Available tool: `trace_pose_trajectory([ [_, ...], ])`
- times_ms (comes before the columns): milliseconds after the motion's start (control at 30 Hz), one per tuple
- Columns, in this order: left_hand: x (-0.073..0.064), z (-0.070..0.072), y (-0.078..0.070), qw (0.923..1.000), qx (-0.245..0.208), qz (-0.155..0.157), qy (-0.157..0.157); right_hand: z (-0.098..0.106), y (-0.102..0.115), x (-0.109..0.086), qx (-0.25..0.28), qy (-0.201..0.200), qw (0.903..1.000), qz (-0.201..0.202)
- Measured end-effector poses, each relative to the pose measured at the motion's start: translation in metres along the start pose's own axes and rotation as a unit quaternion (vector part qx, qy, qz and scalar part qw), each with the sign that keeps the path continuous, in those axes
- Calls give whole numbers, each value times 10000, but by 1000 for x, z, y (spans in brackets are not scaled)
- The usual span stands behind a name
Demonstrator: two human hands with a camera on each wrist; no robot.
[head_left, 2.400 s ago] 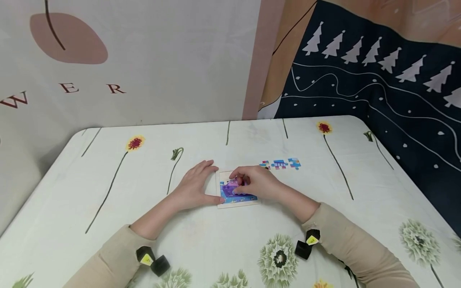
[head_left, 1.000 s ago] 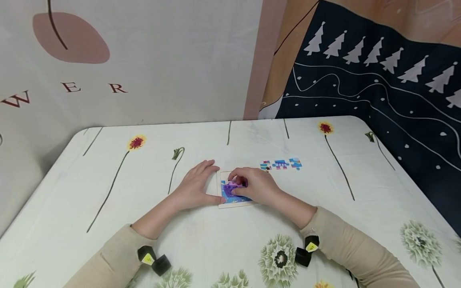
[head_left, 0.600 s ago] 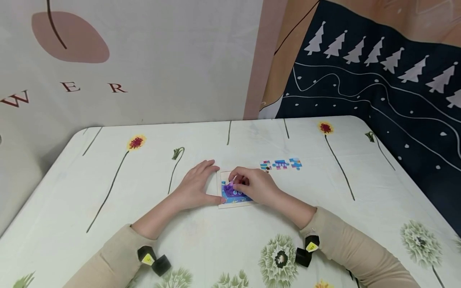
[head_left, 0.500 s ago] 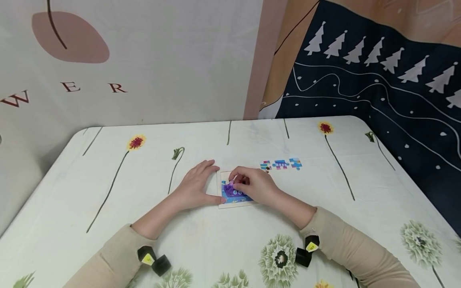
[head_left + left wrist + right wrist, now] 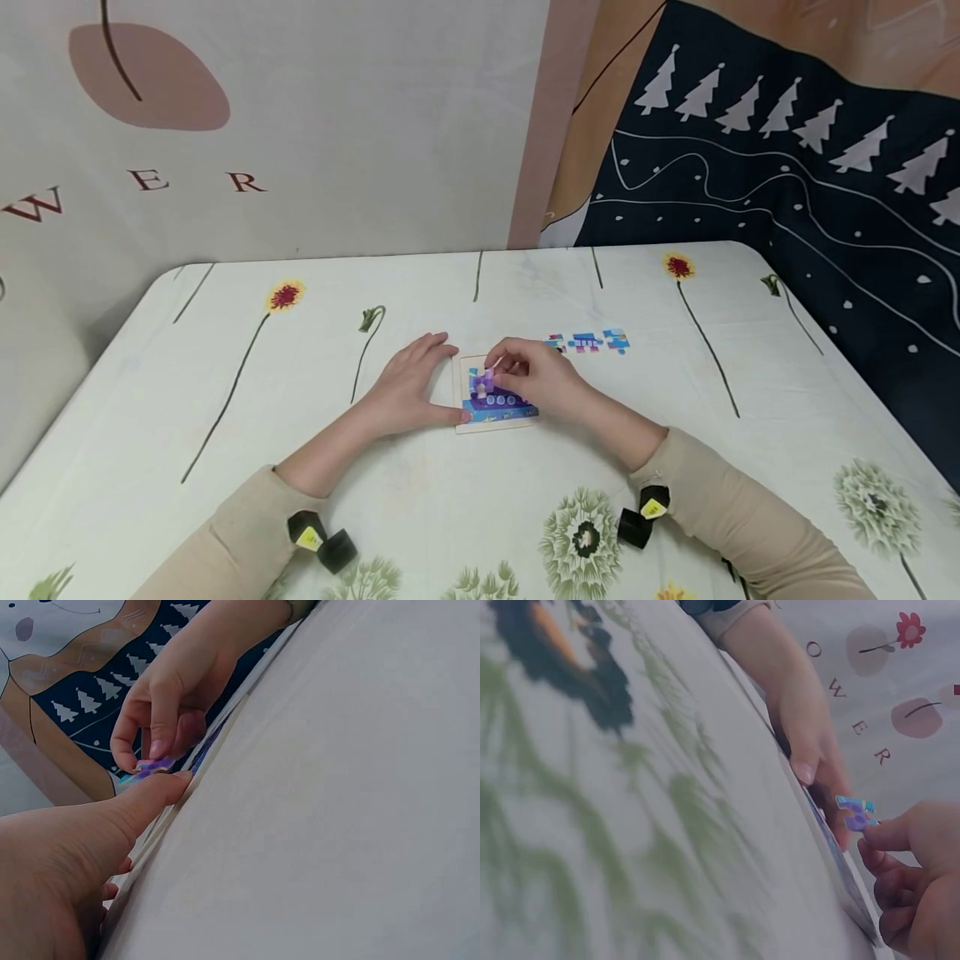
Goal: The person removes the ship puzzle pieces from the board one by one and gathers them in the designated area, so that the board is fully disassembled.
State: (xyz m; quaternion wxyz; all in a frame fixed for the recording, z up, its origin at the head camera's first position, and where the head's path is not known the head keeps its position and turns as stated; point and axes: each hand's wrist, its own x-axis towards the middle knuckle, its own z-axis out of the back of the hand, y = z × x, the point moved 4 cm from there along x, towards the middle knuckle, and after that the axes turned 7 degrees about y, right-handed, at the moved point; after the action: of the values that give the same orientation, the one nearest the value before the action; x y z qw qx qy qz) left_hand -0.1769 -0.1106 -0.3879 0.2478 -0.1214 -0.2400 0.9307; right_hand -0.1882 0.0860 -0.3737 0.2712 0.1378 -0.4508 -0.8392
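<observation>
A jigsaw puzzle board [image 5: 495,427] with a pale border lies mid-table in the head view, its lower part showing a purple boat on blue water. My right hand [image 5: 542,379] pinches a purple and blue puzzle piece [image 5: 857,815] between thumb and forefinger, held tilted just above the board. Also visible in the left wrist view is that puzzle piece [image 5: 154,766] under the right fingertips. My left hand [image 5: 405,387] lies spread at the board's left side, thumb on its lower left corner. The right hand hides the board's upper right.
Behind the right hand, a few loose puzzle pieces [image 5: 585,342] lie in a row, the leftmost partly covered by the hand. A flower-printed cloth [image 5: 420,500] covers the table. Printed hangings [image 5: 390,125] stand behind the table's far edge.
My right hand has risen and moved slightly away from me, lifting the purple piece off the board. More of the boat's round windows now shows. The left hand has stayed put.
</observation>
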Motion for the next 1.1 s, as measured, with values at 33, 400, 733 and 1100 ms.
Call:
trace_pose_trajectory([
  [33, 0, 0, 0, 10000, 12, 1, -5, 3, 0, 0, 43, 35, 10000, -14],
  [400, 1, 0, 0, 10000, 34, 35, -9, 39, 0, -2, 100, 540, 9969, -570],
  [733, 0, 0, -1, 10000, 4, 37, 11, 72, -9, -7, -42, 841, 9925, -887],
  [1100, 0, 0, -1, 10000, -8, 7, 2, 92, -24, -11, -193, 1075, 9880, -1091],
])
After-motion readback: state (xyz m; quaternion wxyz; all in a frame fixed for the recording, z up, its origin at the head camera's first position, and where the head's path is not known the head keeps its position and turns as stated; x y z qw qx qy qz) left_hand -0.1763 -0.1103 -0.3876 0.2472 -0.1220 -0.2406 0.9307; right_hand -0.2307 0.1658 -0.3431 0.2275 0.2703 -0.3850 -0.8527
